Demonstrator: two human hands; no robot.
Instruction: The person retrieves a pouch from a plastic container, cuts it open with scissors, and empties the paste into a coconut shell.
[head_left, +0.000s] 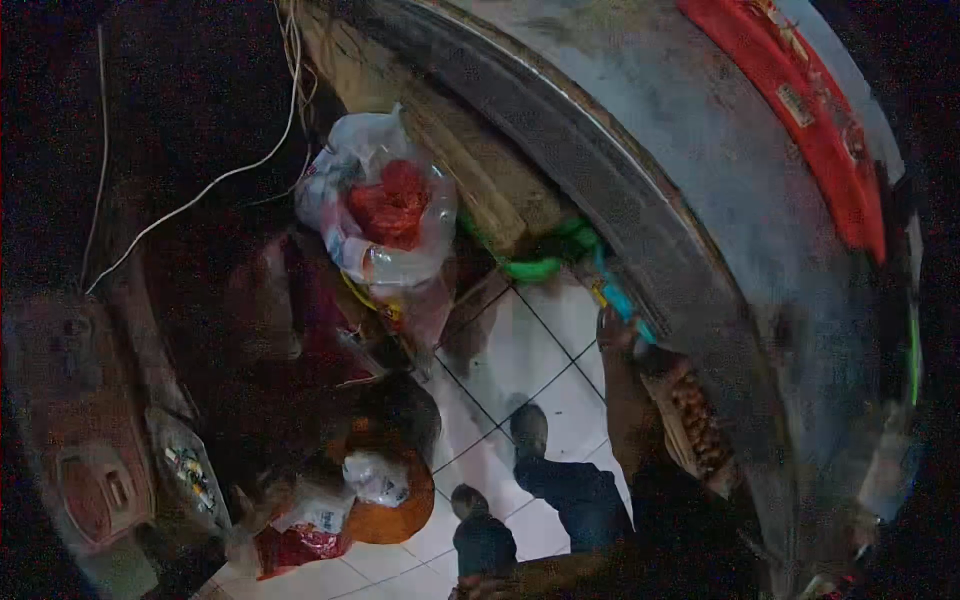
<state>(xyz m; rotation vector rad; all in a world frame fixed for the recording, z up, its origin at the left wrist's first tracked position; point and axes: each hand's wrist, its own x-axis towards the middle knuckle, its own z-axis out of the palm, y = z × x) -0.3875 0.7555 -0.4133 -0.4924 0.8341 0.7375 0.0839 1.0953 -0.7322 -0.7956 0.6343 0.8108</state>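
Observation:
Along the bottom edge, a dim brownish shape looks like my right forearm, with part of my right hand at its left end. Its fingers are too dark to make out, and I cannot tell if it holds anything. My left hand is out of view. Close by are my two feet and dark trouser legs on the white tiled floor. To the left, a round orange-brown stool or seat bears a clear plastic bag. A red packet lies beside it.
A whitish plastic bag with red contents stands ahead. A long curved counter runs along the right, a red strip on top. Below it is a box of round brown items. A white cable hangs at left.

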